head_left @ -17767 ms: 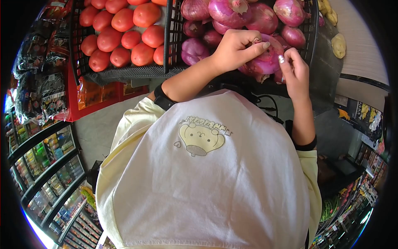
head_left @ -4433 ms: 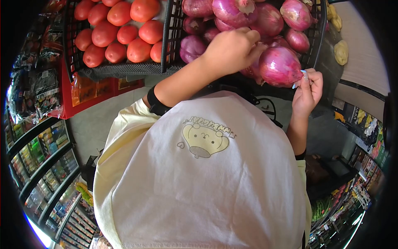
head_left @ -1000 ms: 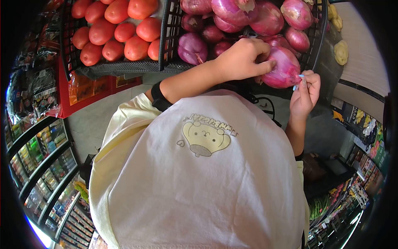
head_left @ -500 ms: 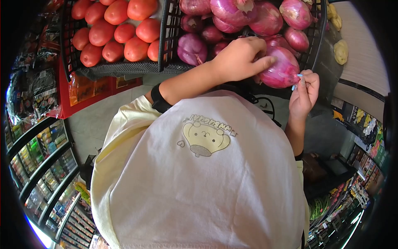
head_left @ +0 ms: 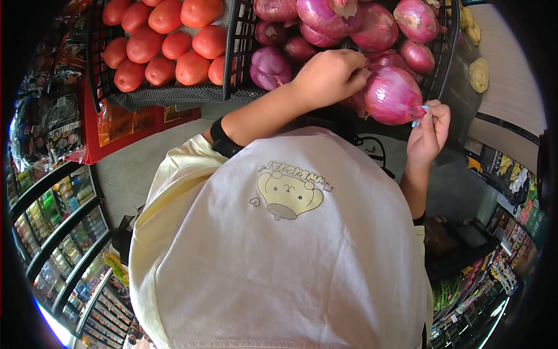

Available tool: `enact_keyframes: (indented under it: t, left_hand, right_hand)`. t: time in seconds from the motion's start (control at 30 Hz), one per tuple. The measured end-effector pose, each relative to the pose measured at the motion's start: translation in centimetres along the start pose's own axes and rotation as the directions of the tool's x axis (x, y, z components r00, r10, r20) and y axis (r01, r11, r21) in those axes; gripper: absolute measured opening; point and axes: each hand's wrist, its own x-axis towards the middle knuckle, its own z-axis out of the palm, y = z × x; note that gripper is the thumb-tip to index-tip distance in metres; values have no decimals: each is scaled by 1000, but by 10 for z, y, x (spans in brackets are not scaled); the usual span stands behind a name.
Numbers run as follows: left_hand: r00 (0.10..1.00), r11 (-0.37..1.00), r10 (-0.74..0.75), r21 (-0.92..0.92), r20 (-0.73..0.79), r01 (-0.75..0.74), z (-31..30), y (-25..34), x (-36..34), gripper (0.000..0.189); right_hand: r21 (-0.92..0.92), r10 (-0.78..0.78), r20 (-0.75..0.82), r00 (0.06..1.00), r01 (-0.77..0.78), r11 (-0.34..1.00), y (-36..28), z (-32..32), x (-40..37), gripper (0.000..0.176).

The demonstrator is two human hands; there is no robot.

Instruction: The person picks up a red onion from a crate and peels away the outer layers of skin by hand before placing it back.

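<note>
The left hand [head_left: 325,75] is closed against the near-left side of the onion [head_left: 392,96]; its fingertips pass behind the bulb and are hidden, so the exact grip cannot be read. The right hand [head_left: 430,128] is closed in a pinch on the pointed end of the onion, thumb and forefinger together, nails painted pale blue; whether they hold loose skin or the tip itself is too small to tell. The onion is held clear at the front edge of the crate [head_left: 440,58], just below the heap of onions [head_left: 334,17], red-purple and glossy. The shirt [head_left: 285,250] fills the lower frame and hides the legs and most of the floor. A black wristband [head_left: 221,138] sits on the left forearm. The crate top is cut off by the frame edge. A black divider [head_left: 233,52] separates the heap from the tomatoes [head_left: 163,43] in the adjoining crate. Potatoes [head_left: 479,74] lie to the right, partly cut off. Below the tomatoes stands a red stand [head_left: 139,128] on a grey floor [head_left: 136,168]. Packets [head_left: 55,122] hang at far left; their labels are unreadable. Glass-fronted coolers [head_left: 58,232] line the left wall, contents blurred. Shelves [head_left: 511,168] at right are distorted by the lens.
</note>
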Motion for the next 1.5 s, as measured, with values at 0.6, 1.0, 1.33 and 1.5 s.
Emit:
enact_keyframes:
  t: [0.6,1.0,1.33,1.5]
  left_hand:
    - [985,935,168,322,-28,-150,8,18,10,13]
    - [995,879,101,469,-16,-82,8,-15,-7,8]
    - [991,733,136,672,0,-101,5,-36,-17,12]
    - [996,868,54,496,-67,-14,3,-25,-12,13]
  right_hand:
    - [-8,-1,-10,1000,1,1000,0,1,1,5]
    - [18,22,-39,999,-21,1000,-1,-1,1,5]
    - [60,50,-67,997,-46,997,1,-6,2,6]
    - [36,82,-119,989,-79,996,5,-12,0,7]
